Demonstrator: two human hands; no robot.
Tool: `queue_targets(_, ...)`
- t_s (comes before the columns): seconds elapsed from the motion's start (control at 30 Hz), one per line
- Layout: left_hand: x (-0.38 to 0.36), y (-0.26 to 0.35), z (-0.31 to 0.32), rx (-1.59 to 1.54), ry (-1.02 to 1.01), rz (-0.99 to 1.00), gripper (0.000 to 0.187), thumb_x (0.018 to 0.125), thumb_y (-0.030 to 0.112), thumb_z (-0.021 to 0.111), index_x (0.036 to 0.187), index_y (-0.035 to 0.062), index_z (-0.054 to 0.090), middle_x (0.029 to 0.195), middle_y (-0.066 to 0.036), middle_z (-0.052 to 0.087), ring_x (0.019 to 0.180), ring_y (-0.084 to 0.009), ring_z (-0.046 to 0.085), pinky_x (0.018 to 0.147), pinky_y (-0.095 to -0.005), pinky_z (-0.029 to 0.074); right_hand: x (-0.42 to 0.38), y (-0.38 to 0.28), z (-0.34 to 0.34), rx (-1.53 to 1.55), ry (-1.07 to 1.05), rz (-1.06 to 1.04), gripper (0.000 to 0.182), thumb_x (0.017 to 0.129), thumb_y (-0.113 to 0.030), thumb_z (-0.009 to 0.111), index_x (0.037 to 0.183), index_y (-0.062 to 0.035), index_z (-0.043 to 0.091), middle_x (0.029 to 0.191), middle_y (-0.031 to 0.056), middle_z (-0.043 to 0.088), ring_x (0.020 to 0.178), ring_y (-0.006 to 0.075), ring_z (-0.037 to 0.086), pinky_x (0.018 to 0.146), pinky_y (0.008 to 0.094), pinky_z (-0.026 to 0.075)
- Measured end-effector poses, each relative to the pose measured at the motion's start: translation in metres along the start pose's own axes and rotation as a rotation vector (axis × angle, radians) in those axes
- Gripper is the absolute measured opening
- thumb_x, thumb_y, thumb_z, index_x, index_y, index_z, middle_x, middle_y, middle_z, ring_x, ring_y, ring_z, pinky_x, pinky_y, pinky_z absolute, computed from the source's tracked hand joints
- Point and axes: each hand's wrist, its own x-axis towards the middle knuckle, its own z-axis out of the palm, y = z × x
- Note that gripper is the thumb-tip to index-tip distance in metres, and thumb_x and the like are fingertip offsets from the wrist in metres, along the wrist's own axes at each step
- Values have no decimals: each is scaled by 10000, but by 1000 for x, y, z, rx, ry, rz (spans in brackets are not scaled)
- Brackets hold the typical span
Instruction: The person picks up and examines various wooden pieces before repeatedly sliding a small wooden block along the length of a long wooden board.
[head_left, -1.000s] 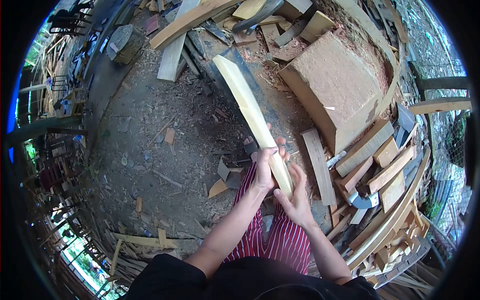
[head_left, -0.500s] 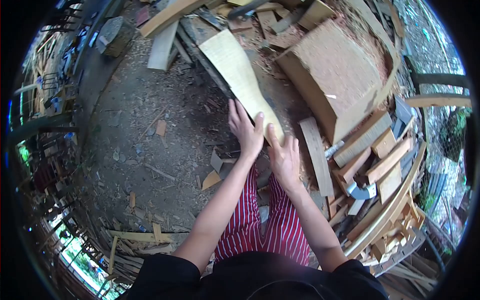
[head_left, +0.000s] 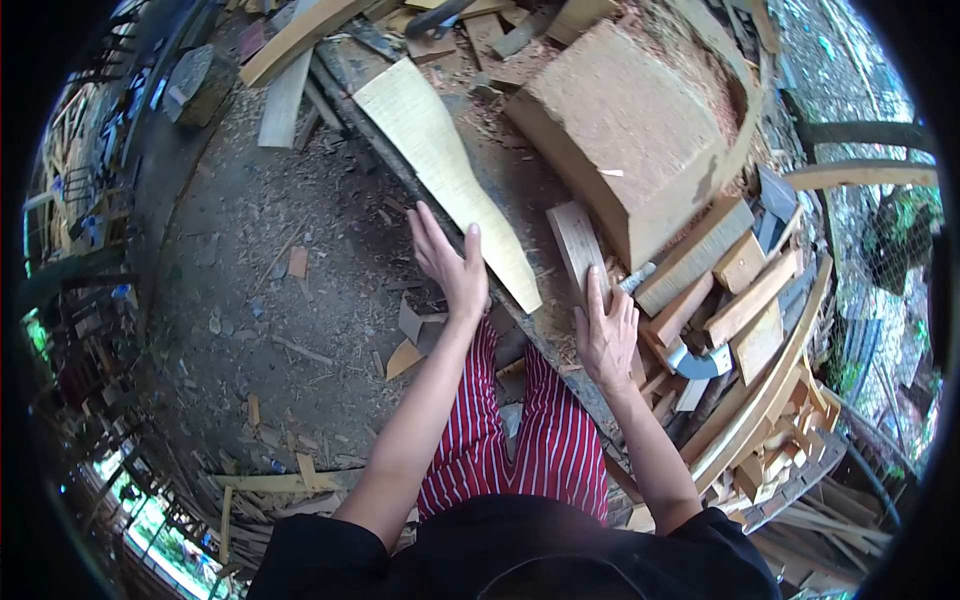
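A pale, curved flat board [head_left: 450,170] lies slantwise on a dark plank bench [head_left: 400,172]. My left hand [head_left: 450,265] rests at the board's left edge, fingers apart, with the thumb at or over that edge. To the right, my right hand [head_left: 607,335] is on the lower part of a short wooden piece [head_left: 577,245], its index finger stretched along it. The palm and part of the thumb hide the piece's lower end. This piece lies between the curved board and a big wooden block.
The big block [head_left: 630,130] stands at the upper right, with sawdust behind it. Several wood offcuts [head_left: 695,255] and a white curved item [head_left: 700,362] are piled at the right. Long timber [head_left: 300,38] lies at the upper left. Chips litter the ground [head_left: 250,330].
My right hand has left the curved board and moved right onto the short wooden piece, which now sits tilted nearer the board. The whole view has shifted slightly.
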Motion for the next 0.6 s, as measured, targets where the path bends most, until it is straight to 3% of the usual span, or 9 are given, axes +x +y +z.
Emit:
queue_targets(0.03, -6, 6, -6, -48, 0, 82, 805, 976, 431, 509, 1551, 61, 83, 1583, -246, 94, 1461, -392, 114, 1163, -539, 113, 8, -16, -1, 97, -20, 26, 690, 837, -146, 683, 1467, -127, 404, 1128, 210, 497, 981, 341, 514, 820, 439, 428)
queue_targets(0.17, -29, 18, -11, -102, -79, 129, 798, 978, 408, 498, 1546, 33, 82, 1588, -250, 76, 1467, -388, 94, 1169, -510, 106, 46, -71, 5, 197, 33, -146, 657, 844, -184, 667, 1456, -174, 430, 1026, 169, 509, 879, 298, 500, 762, 388, 476)
queue_targets(0.3, -19, -8, 5, 50, -85, 191, 615, 1032, 349, 341, 1525, 9, 201, 1584, -259, 100, 1456, -416, 123, 1159, -537, 111, 57, -81, 38, 133, -40, -163, 630, 847, -205, 583, 1458, -188, 433, 1042, 171, 518, 882, 293, 507, 787, 366, 475)
queue_targets(0.4, -4, -5, 6, 81, -62, 204, 603, 1050, 361, 270, 1535, 20, 159, 1605, -209, 84, 1473, -371, 108, 1173, -505, 101, 71, -88, 43, 30, -72, -247, 650, 837, -193, 571, 1468, -188, 416, 1042, 167, 521, 896, 296, 504, 804, 376, 471)
queue_targets(0.6, 133, -12, -3, 38, 152, 164, 594, 1034, 384, 268, 1557, 122, 164, 1615, -175, 90, 1474, -403, 84, 1129, -631, 29, 204, -139, 54, 75, 53, -444, 662, 842, -187, 547, 1482, -180, 377, 1066, 158, 528, 968, 307, 505, 844, 390, 466)
